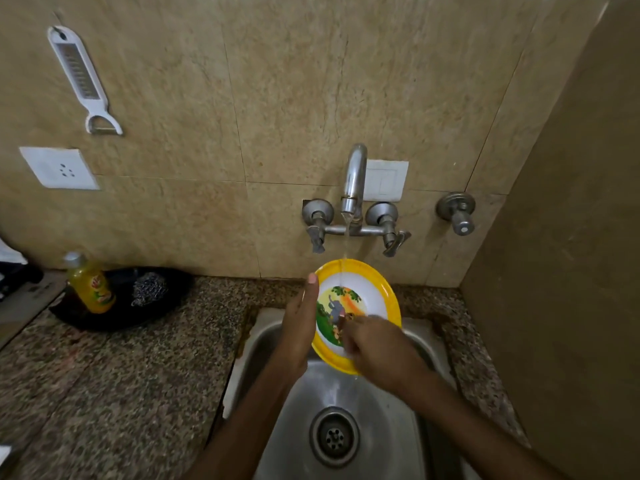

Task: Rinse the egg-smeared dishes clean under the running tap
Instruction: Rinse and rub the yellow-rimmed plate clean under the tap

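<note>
- The left hand [299, 327] held a round plastic plate [360, 282], yellow at the rim with a cartoon animal picture in the middle, by its left edge. One straight digit lay along the rim, and the other left fingers were hidden behind the plate, so the hand was clamped on it.
- The plate stood tilted, facing the person, above the stainless steel sink [374, 403] and between the two hands.
- The right hand [377, 351] lay over the plate's lower right part, its fingers [349, 327] touching the pictured face. They were blurred, so I cannot tell whether they were curled or straight.
- A thin stream of water [345, 244] fell from the chrome wall tap [355, 181], straight above the fingers, onto the plate's upper rim.
- The round sink drain [334, 436] lay below both hands.
- Well to the left of the left fingers, on the speckled granite bench [138, 358], a yellow bottle [91, 285] and a steel wool scrubber [150, 289] sat in a black shallow pan [173, 299].
- A white grater-peeler [81, 77] hung on the tiled wall, far up and left.
</note>
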